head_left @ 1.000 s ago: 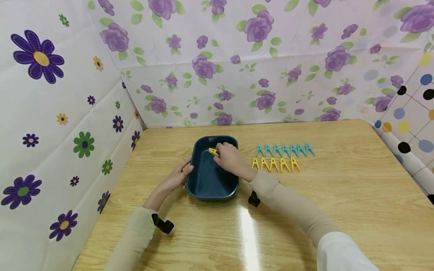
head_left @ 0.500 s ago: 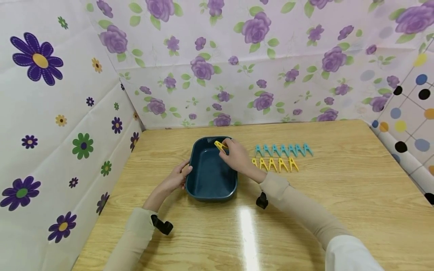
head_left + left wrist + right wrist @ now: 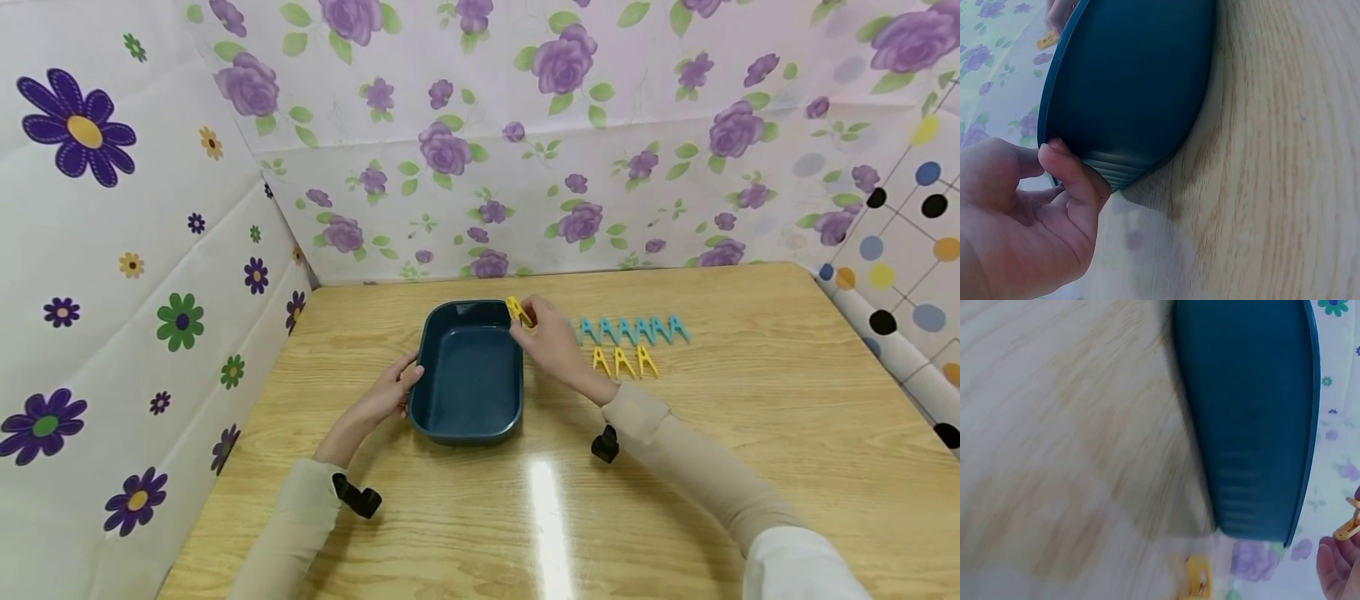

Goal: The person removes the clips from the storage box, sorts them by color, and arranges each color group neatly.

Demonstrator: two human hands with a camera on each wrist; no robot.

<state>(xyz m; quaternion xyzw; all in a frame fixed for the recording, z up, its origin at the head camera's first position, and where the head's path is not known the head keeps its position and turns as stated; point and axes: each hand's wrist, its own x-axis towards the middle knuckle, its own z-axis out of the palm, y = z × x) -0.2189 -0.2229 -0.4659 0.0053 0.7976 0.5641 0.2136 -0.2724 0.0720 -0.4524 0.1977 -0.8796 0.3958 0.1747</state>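
My left hand (image 3: 384, 392) grips the left side of a dark blue rectangular basin (image 3: 467, 437), thumb at its rim. In the left wrist view, the fingers of this hand (image 3: 1035, 219) hold the basin's edge. My right hand (image 3: 553, 342) pinches a yellow clothespin (image 3: 517, 312) above the far right corner of the basin. The clothespin (image 3: 1347, 528) also shows at the right edge of the right wrist view, between the fingertips. Inside the basin no clothespin shows.
A row of several light blue clothespins (image 3: 626, 331) lies right of the basin on the wooden table (image 3: 675, 467). Before it lies a row of yellow clothespins (image 3: 623, 362), partly hidden by my right hand. Flowered cloth (image 3: 525, 183) hangs behind the table.
My right hand has moved from inside the basin to the right, carrying the yellow clothespin over the rim. My left hand stays on the basin, which has hardly moved.
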